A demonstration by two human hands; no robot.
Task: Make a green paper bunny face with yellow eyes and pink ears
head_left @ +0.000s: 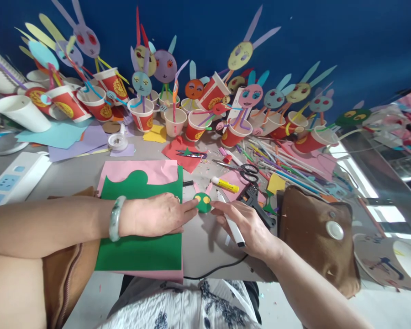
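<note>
A small green paper rabbit face (203,206) with yellow eyes and pink ears lies on the grey table between my hands. My left hand (154,214) rests palm down over the green paper sheet (140,253), fingers stretched out, fingertips touching the face's left edge. On the other side, my right hand (245,224) holds a white marker (235,229) slanted among its fingers, its tip pointing away from me. That hand's index fingertip touches the face's right edge. A small black pen cap (188,183) lies just beyond the face, and a yellow glue stick (228,184) sits further right.
Beyond stand several red paper cups (238,132) with paper rabbit figures. Black-handled scissors (248,172), a glue gun (256,203) and pipe cleaners (277,160) lie to the right. A brown bag (311,242) is at the right edge; a power strip (15,176) is left.
</note>
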